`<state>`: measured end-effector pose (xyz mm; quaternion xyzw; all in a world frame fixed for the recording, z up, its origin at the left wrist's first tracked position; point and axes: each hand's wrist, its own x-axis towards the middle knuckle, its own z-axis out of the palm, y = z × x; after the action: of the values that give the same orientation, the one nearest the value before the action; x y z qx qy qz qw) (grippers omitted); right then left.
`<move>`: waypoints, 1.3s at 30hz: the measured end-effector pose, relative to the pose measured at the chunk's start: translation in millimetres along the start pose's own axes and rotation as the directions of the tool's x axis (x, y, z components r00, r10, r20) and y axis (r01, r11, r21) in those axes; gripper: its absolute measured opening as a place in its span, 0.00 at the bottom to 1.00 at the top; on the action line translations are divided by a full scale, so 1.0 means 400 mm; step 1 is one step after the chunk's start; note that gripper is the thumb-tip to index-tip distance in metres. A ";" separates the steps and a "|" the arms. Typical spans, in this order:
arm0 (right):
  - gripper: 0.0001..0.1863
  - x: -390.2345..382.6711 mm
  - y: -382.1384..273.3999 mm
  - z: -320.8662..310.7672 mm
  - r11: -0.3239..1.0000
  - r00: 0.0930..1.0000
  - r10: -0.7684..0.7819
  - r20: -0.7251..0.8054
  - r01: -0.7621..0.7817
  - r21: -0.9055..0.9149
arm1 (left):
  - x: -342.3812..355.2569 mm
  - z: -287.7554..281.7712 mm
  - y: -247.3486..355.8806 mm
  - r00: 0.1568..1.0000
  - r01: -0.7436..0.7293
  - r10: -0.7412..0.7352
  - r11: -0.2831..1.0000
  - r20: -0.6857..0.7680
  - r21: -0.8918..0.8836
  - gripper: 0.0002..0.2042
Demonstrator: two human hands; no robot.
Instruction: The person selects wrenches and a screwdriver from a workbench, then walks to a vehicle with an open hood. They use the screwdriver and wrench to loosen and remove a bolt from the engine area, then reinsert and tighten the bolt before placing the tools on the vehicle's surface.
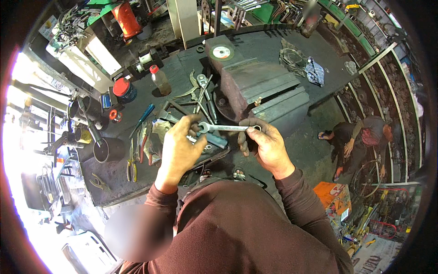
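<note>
A silver combination wrench is held level above the bench's front edge. My right hand pinches its ring end between thumb and fingers. My left hand is at its open-jaw end, fingers curved with tips close to the jaw and thumb apart below; whether they touch is unclear. Just beyond the hands stands a large bench vise, with a small brass-coloured fitting upright at its jaws. Below the wrench lies a blue-grey cylindrical tool, partly hidden by my left hand.
Left of the vise lie a ratchet, yellow-handled pliers and a blue screwdriver. A red-capped bottle and a dark pot stand on the dark bench. At right, another person crouches beside a wheel.
</note>
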<state>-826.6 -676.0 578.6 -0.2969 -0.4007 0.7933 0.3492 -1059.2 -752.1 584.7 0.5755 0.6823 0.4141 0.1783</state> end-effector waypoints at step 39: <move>0.22 -0.059 0.197 -0.118 0.354 0.972 0.226 -0.059 -0.138 -0.925 | -0.208 -0.163 -0.659 0.796 0.605 -0.378 0.500 -0.472 0.620 0.18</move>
<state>-802.3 -708.6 492.9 -0.4519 -0.7524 0.4790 0.0180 -1251.4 -851.9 401.1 0.3115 0.9428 0.1034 -0.0587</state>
